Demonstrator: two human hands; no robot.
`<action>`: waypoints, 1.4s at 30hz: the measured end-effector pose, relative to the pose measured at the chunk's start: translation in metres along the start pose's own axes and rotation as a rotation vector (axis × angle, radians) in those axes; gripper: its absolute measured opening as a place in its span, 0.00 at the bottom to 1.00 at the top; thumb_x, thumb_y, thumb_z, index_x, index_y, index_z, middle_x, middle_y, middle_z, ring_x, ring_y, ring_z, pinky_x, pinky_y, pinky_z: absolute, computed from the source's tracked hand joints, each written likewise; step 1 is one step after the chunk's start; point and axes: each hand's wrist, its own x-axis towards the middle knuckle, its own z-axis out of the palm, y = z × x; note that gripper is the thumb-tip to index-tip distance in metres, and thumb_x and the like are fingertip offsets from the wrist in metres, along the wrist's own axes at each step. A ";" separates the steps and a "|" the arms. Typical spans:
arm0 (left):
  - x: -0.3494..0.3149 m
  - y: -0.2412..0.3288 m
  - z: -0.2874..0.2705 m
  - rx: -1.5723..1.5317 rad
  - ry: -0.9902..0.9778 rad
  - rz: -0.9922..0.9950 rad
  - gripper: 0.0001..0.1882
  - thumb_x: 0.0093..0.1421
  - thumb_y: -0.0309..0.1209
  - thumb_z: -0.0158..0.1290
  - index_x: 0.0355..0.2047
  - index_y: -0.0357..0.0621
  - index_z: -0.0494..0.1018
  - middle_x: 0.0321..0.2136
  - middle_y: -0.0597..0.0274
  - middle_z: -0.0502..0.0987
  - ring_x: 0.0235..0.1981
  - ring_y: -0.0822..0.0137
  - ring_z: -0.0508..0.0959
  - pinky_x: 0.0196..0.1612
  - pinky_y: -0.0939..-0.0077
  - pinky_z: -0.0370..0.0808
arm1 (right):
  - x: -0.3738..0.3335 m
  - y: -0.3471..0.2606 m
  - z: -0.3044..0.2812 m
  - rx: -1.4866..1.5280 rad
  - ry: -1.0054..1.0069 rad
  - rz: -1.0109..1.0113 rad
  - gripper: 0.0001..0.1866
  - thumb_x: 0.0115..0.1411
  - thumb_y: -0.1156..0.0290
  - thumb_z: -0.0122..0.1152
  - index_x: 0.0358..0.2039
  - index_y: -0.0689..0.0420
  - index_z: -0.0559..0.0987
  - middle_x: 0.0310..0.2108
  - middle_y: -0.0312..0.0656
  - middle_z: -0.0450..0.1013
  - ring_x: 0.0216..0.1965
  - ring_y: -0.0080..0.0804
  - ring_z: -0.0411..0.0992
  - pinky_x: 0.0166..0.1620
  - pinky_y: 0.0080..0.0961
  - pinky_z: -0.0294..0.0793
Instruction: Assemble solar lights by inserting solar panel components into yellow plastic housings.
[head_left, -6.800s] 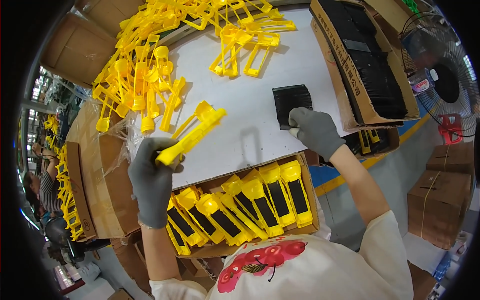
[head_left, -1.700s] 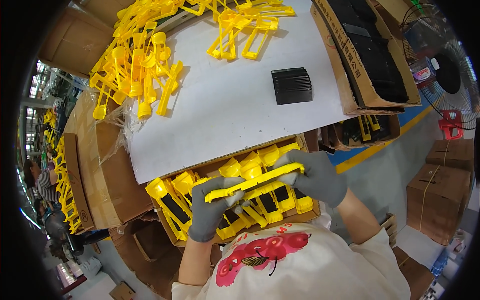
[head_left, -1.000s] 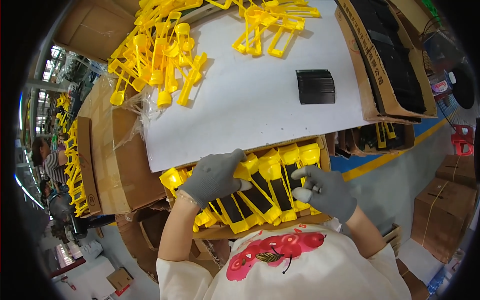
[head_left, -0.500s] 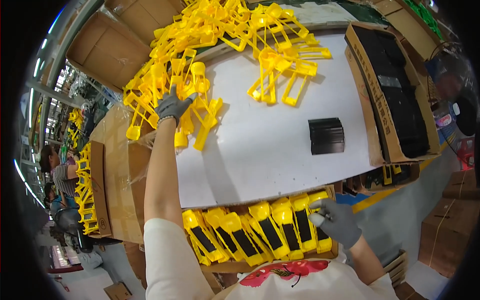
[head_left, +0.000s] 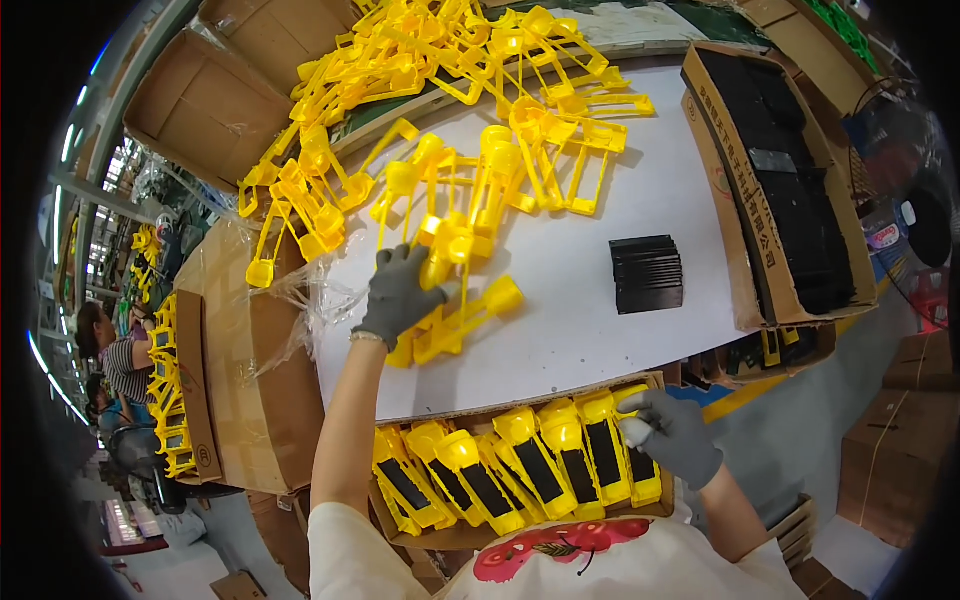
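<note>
My left hand [head_left: 402, 292], in a grey glove, reaches over the white tabletop with its fingers curled over several yellow plastic frames [head_left: 455, 240]. Its thumb sticks out to the right, and more yellow frames lie below it, slightly blurred. In a grey glove too, my right hand [head_left: 676, 438] is at the right end of an open cardboard box [head_left: 650, 380] at the table's near edge. Its fingers are bent, and a small whitish patch shows at their tips; what they hold is unclear. Yellow frames with black panels [head_left: 545, 465] stand in a leaning row in that box.
A big heap of yellow frames [head_left: 400, 60] covers the table's far left. A stack of black panels [head_left: 647, 274] lies on the tabletop [head_left: 560, 330]. On the right stands a carton [head_left: 722, 190] of black panels. Left are another carton [head_left: 240, 350] and people [head_left: 125, 350].
My left hand has moved right and toward me, and a cluster of yellow frames has shifted the same way, away from the left pile. My right hand has stayed at the box.
</note>
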 end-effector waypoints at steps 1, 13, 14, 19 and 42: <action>-0.007 0.009 0.001 0.009 -0.033 0.030 0.33 0.42 0.47 0.62 0.47 0.44 0.69 0.46 0.48 0.70 0.46 0.45 0.67 0.47 0.55 0.71 | 0.000 0.000 0.000 0.031 0.005 -0.011 0.14 0.55 0.65 0.65 0.39 0.60 0.79 0.22 0.41 0.75 0.25 0.21 0.72 0.31 0.19 0.72; -0.019 0.110 -0.055 -0.106 -0.133 0.517 0.33 0.40 0.25 0.61 0.52 0.49 0.69 0.51 0.61 0.72 0.54 0.51 0.67 0.55 0.63 0.69 | 0.009 0.005 -0.031 0.065 0.162 -0.108 0.10 0.56 0.69 0.62 0.37 0.60 0.78 0.23 0.39 0.76 0.24 0.19 0.73 0.30 0.17 0.72; -0.014 0.119 -0.044 -0.059 -0.169 0.591 0.35 0.41 0.26 0.61 0.54 0.50 0.67 0.53 0.61 0.70 0.55 0.50 0.66 0.57 0.60 0.67 | 0.013 0.004 -0.036 0.065 0.176 -0.102 0.10 0.56 0.69 0.62 0.37 0.60 0.78 0.23 0.39 0.76 0.24 0.19 0.73 0.30 0.17 0.72; -0.001 0.125 0.000 0.078 -0.106 0.780 0.25 0.44 0.26 0.57 0.46 0.46 0.70 0.44 0.57 0.73 0.52 0.52 0.68 0.58 0.59 0.63 | 0.040 -0.001 -0.053 -0.339 0.361 -0.200 0.12 0.54 0.66 0.64 0.38 0.55 0.79 0.27 0.39 0.77 0.26 0.24 0.74 0.32 0.20 0.73; -0.148 0.117 -0.082 -1.363 0.101 -0.473 0.18 0.56 0.24 0.50 0.48 0.35 0.69 0.36 0.51 0.78 0.26 0.70 0.78 0.23 0.84 0.74 | 0.079 -0.023 -0.050 -0.293 0.292 -0.552 0.17 0.54 0.72 0.62 0.45 0.53 0.74 0.34 0.40 0.73 0.29 0.29 0.73 0.32 0.24 0.72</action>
